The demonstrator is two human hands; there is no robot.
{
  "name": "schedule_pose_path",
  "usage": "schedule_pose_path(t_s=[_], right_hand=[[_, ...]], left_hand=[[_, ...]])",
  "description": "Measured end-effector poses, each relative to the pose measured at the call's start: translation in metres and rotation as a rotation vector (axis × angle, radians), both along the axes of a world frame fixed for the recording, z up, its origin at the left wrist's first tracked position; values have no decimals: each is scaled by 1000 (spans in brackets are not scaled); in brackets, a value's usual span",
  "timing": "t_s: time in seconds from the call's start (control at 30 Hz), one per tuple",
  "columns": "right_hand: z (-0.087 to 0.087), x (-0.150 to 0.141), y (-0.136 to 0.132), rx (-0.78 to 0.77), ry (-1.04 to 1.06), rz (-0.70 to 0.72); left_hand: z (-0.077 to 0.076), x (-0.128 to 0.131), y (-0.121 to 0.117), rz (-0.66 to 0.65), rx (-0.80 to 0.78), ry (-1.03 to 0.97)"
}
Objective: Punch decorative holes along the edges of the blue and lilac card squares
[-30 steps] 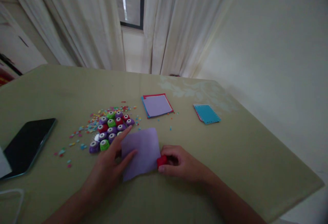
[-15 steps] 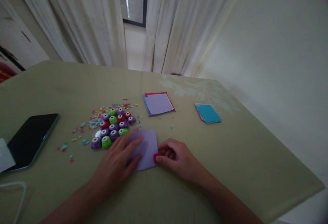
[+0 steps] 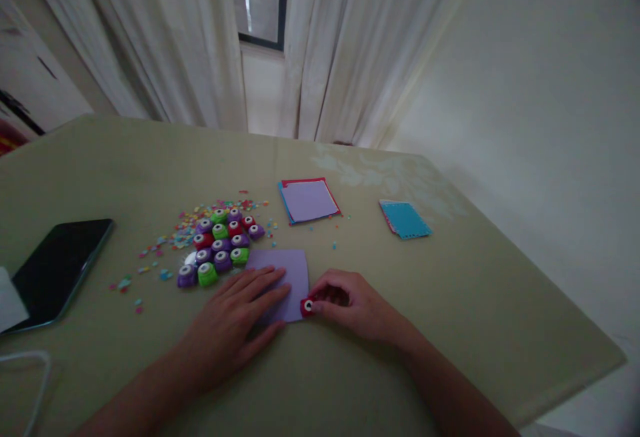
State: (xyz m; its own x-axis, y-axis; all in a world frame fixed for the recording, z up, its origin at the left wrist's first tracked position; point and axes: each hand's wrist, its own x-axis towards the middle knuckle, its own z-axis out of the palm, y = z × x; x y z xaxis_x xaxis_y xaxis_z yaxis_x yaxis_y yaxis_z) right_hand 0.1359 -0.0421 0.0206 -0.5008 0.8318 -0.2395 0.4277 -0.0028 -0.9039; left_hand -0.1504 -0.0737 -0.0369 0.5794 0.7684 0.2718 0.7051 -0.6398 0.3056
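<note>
A sheet of light purple paper point(image 3: 296, 278) lies on the table in front of me. My left hand point(image 3: 240, 320) rests flat across its left part, fingers spread. At the sheet's lower right corner, my right hand point(image 3: 350, 307) grips a small red paper punch point(image 3: 307, 307) between thumb and fingers. The punch's round white top with a dark centre shows beside my thumb. It sits at the paper's edge; whether the paper is inside its slot I cannot tell. Just beyond my left hand stand several similar punches point(image 3: 221, 245) in purple, green and red.
Paper confetti point(image 3: 187, 229) is scattered around the punches. Stacked coloured sheets point(image 3: 311, 201) lie farther back, and a blue-topped stack with scalloped edges point(image 3: 407, 221) is to the right. A dark tablet point(image 3: 63, 270) and a white cable point(image 3: 43, 383) are at the left.
My left hand has slid slightly down and right on the paper, its fingers flatter. The red punch has turned so its round top shows; my right hand still holds it at the corner.
</note>
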Motion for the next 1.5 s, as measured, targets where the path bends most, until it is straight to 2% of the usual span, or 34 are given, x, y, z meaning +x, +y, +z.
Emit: schedule_pose_path(t_s=[0.47, 1.17, 1.5], right_hand=[[2, 1, 2, 22, -19, 32], [2, 2, 2, 21, -1, 48], [-5, 1, 12, -139, 35, -17]], left_hand=[[0, 0, 0, -7, 31, 55], [1, 2, 1, -10, 17, 26], [-1, 2, 3, -23, 7, 37]])
